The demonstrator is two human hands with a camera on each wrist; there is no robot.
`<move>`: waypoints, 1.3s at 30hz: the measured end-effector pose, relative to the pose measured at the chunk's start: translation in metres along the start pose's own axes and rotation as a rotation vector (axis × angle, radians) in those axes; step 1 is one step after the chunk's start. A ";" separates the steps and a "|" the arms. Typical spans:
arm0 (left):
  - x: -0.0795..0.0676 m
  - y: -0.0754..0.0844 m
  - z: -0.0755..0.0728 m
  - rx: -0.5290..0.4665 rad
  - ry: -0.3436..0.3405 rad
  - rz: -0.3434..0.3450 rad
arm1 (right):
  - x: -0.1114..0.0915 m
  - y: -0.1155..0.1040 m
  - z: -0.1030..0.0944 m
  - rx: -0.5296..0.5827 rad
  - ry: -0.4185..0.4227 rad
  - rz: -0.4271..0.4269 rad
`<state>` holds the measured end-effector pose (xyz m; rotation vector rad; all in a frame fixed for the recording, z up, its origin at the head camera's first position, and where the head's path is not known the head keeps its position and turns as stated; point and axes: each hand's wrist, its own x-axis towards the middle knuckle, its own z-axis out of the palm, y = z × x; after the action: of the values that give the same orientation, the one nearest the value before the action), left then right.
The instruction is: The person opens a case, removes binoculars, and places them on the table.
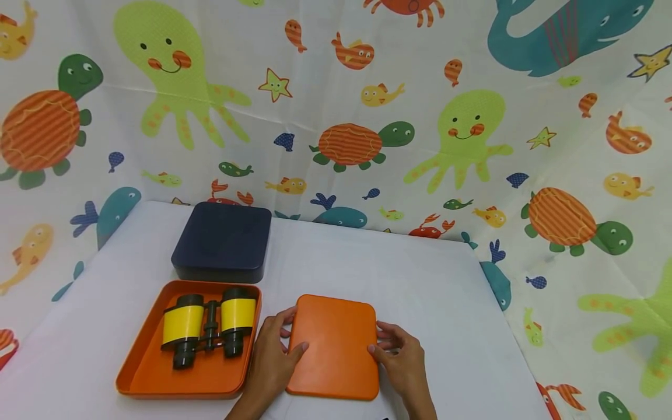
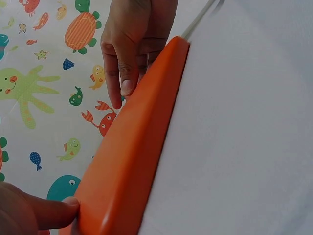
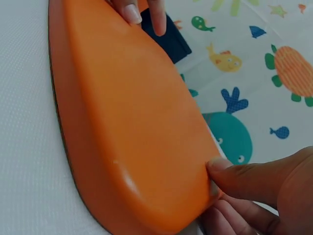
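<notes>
Binoculars (image 1: 212, 322) show only in the head view; left hand (image 1: 274, 353) and right hand (image 1: 403, 354) grip orange box (image 1: 333, 347).

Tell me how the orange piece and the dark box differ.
The orange piece is bright orange; the dark box is navy, nearly black. The left hand and right hand grip the orange piece, while the dark box sits untouched just beyond the orange tray. Both have smooth, plain tops with rounded corners.

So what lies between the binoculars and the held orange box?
In the head view: the tray's right wall, some white tabletop, then the left hand gripping the orange box.
</notes>
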<state>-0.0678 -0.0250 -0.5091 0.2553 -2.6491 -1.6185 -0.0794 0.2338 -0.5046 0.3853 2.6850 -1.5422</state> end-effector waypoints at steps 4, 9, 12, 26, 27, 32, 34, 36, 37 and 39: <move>-0.001 0.003 0.000 -0.008 -0.008 0.034 | -0.001 -0.002 -0.001 -0.042 0.023 -0.012; -0.002 0.005 -0.002 0.009 -0.035 0.025 | 0.000 -0.002 0.000 -0.019 0.030 0.018; -0.003 0.006 -0.004 0.018 -0.041 0.017 | 0.000 -0.003 0.001 -0.028 0.057 0.020; -0.031 0.044 -0.046 -0.089 -0.271 0.204 | -0.010 -0.046 0.011 -0.006 0.170 -0.167; -0.033 0.047 -0.050 -0.083 -0.276 0.203 | -0.011 -0.050 0.011 0.007 0.162 -0.174; -0.039 0.057 -0.072 -0.078 -0.286 0.175 | -0.018 -0.067 0.013 0.064 0.117 -0.237; -0.040 0.058 -0.082 -0.066 -0.265 0.165 | -0.020 -0.072 0.015 0.084 0.092 -0.274; -0.039 0.056 -0.091 -0.055 -0.234 0.163 | -0.021 -0.077 0.017 0.102 0.059 -0.313; -0.038 0.054 -0.096 -0.053 -0.217 0.160 | -0.022 -0.080 0.019 0.103 0.042 -0.328; -0.036 0.048 -0.106 -0.062 -0.186 0.152 | -0.023 -0.084 0.024 0.097 0.007 -0.365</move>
<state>-0.0268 -0.0912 -0.4152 -0.1015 -2.6645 -1.7501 -0.0782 0.1682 -0.4425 -0.1082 2.8101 -1.7600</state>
